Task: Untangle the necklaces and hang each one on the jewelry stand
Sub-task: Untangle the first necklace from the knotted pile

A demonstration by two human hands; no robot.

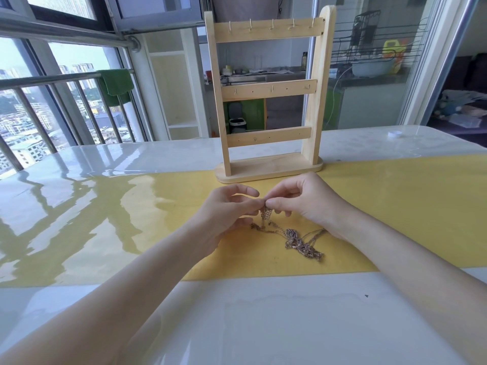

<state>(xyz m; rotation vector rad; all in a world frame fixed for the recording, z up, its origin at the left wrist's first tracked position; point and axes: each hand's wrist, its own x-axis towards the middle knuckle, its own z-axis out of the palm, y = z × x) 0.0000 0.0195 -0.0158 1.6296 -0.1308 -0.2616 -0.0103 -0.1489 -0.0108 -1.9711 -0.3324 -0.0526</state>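
A tangle of thin gold-coloured necklaces (300, 245) lies on the yellow strip of the table, just in front of me. My left hand (226, 212) and my right hand (297, 201) meet above its far end, and both pinch one small chain piece lifted off the heap. The rest of the chains trails down from that piece onto the table. A wooden jewelry stand (268, 93) with three hook rails stands upright behind my hands. All its hooks are bare.
The glossy white table (237, 325) carries a yellow band (395, 206) across its middle. A small white cap (395, 134) lies at the far right edge. Window railings are to the left, glass doors behind the stand.
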